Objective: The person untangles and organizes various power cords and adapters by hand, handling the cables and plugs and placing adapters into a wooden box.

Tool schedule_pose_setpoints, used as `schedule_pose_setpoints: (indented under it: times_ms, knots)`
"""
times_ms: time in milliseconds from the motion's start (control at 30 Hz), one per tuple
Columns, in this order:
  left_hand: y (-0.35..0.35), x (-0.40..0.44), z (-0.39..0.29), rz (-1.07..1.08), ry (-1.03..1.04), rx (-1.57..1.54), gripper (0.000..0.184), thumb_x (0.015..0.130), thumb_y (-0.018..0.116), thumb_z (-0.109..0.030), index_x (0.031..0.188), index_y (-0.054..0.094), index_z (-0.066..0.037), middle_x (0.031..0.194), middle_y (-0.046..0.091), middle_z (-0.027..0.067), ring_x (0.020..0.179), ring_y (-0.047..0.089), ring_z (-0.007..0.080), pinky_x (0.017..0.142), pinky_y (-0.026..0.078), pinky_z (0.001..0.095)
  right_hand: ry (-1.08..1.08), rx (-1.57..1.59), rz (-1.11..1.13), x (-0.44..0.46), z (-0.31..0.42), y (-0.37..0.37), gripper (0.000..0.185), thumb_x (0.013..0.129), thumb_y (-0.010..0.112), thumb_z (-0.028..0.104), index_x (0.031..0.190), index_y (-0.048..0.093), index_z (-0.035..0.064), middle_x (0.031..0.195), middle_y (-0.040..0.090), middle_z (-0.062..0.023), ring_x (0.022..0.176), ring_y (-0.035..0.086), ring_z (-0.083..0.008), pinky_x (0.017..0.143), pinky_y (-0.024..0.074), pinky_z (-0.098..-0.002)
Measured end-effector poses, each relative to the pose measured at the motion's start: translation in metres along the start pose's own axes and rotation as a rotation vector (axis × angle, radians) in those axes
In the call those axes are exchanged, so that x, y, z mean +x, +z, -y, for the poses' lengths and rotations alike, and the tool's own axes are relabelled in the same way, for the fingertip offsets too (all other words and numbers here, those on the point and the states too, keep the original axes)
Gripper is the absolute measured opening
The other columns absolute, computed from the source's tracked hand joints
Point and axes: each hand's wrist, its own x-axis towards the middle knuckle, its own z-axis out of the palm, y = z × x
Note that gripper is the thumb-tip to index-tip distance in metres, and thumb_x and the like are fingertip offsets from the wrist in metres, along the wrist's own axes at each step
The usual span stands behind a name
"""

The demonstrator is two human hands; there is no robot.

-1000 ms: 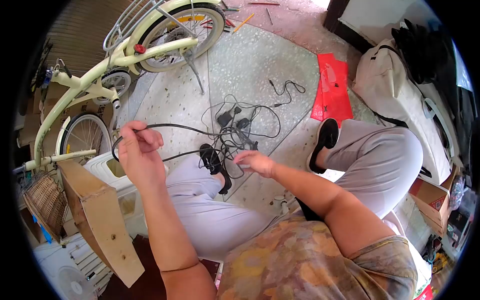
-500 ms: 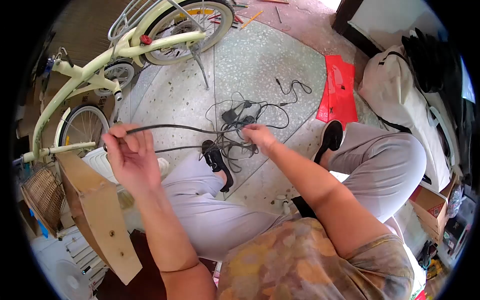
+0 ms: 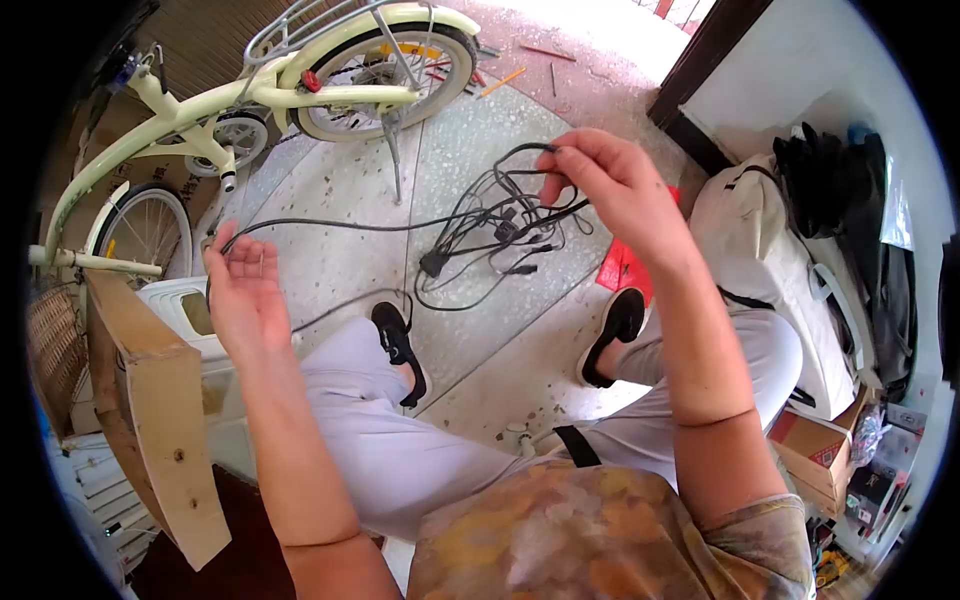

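The half-open left hand (image 3: pixel 248 295) loosely holds the cable (image 3: pixel 340 225), and the right hand (image 3: pixel 632 195) pinches its tangle (image 3: pixel 507 231) over the floor (image 3: pixel 335 190), inward from the doorway edge, so strong pulling could tighten knots where loops cross.

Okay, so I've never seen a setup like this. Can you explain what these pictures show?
There's no machine here: a person is working with two bare hands. The view comes from a camera worn on the head, looking forward and down. The right hand pinches part of a tangle of black cables with plugs among them. One cable runs across to the left hand and loops around it; how firmly it is gripped, I can't tell. On the speckled floor ahead lie something flat and red and some pencil-like sticks. A cream bicycle is at the left, a big pale bag at the right.
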Motion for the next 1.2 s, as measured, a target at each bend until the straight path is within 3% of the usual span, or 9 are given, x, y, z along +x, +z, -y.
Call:
schedule_pose_setpoints:
  times_ms: [100,267,367,567,767,967,1067,1133,1200]
  knots:
    - [-0.003,0.003,-0.004,-0.086,0.096,-0.053,0.033,0.091,0.034,-0.028,0.108,0.046,-0.001,0.086,0.050,0.0066,0.083,0.048,0.0158,0.084,0.041,0.0316,-0.129,-0.108,-0.085,-0.001,0.009,-0.021,0.023,0.088,0.041,0.015,0.090,0.051,-0.0045,0.077,0.058,-0.0068,0.075,0.055,-0.0120,0.074,0.0411,-0.0229]
    - [-0.012,0.008,-0.013,-0.169,0.145,-0.054,0.035,0.091,0.031,-0.028,0.109,0.044,-0.001,0.091,0.049,0.0093,0.089,0.048,0.0183,0.090,0.039,0.0332,-0.130,-0.246,-0.291,-0.002,0.006,-0.065,0.022,0.090,0.038,0.017,0.093,0.051,-0.0009,0.091,0.059,-0.0067,0.088,0.055,-0.0142,0.078,0.0419,-0.0255]
    - [-0.012,0.008,-0.017,-0.199,0.163,-0.058,0.036,0.091,0.031,-0.028,0.111,0.043,-0.001,0.094,0.049,0.0108,0.091,0.048,0.0189,0.091,0.038,0.0332,-0.090,-0.189,-0.412,-0.005,0.004,-0.099,0.024,0.090,0.037,0.017,0.092,0.051,-0.0023,0.096,0.058,-0.0116,0.089,0.056,-0.0175,0.078,0.0423,-0.0264]
    - [-0.012,0.007,-0.026,-0.264,0.211,-0.046,0.037,0.092,0.029,-0.027,0.113,0.041,0.000,0.098,0.047,0.0132,0.092,0.048,0.0199,0.092,0.038,0.0339,0.051,0.450,-0.838,-0.025,-0.040,-0.174,0.025,0.090,0.034,0.017,0.092,0.050,-0.0023,0.101,0.056,-0.0155,0.088,0.057,-0.0215,0.071,0.0463,-0.0279]
    - [-0.017,0.011,-0.033,-0.283,0.273,-0.075,0.035,0.091,0.032,-0.028,0.113,0.042,-0.003,0.099,0.047,0.0125,0.092,0.047,0.0196,0.090,0.039,0.0348,0.006,0.675,-1.123,-0.036,-0.070,-0.187,0.027,0.090,0.029,0.017,0.093,0.051,0.0003,0.103,0.056,-0.0114,0.090,0.055,-0.0181,0.070,0.0428,-0.0261]
    - [-0.008,0.010,-0.031,-0.383,0.248,-0.045,0.033,0.090,0.033,-0.027,0.113,0.043,-0.006,0.101,0.048,0.0116,0.094,0.047,0.0201,0.090,0.038,0.0363,-0.059,0.546,-0.904,-0.039,-0.057,-0.192,0.024,0.089,0.035,0.018,0.096,0.052,0.0018,0.107,0.055,-0.0094,0.091,0.055,-0.0169,0.072,0.0423,-0.0269]
    - [-0.026,0.022,-0.025,-0.310,0.106,-0.123,0.030,0.090,0.033,-0.024,0.110,0.045,-0.005,0.104,0.048,0.0122,0.096,0.047,0.0212,0.091,0.037,0.0380,-0.157,0.592,-0.779,-0.037,-0.030,-0.173,0.023,0.088,0.038,0.015,0.098,0.052,0.0002,0.110,0.052,-0.0126,0.089,0.054,-0.0170,0.072,0.0417,-0.0267]
    - [-0.035,0.029,-0.016,-0.152,-0.143,-0.144,0.030,0.088,0.038,-0.023,0.109,0.042,-0.001,0.108,0.046,0.0141,0.100,0.046,0.0228,0.091,0.035,0.0389,-0.276,0.574,-0.618,-0.037,-0.014,-0.165,0.023,0.088,0.039,0.015,0.099,0.050,-0.0015,0.111,0.050,-0.0163,0.088,0.053,-0.0172,0.071,0.0413,-0.0258]
    - [-0.024,0.027,-0.007,-0.158,-0.292,-0.180,0.032,0.087,0.041,-0.023,0.110,0.040,0.000,0.109,0.046,0.0150,0.101,0.045,0.0234,0.091,0.035,0.0386,-0.324,0.538,-0.549,-0.037,0.004,-0.156,0.023,0.088,0.039,0.015,0.100,0.050,-0.0018,0.112,0.050,-0.0165,0.088,0.053,-0.0169,0.071,0.0409,-0.0257]
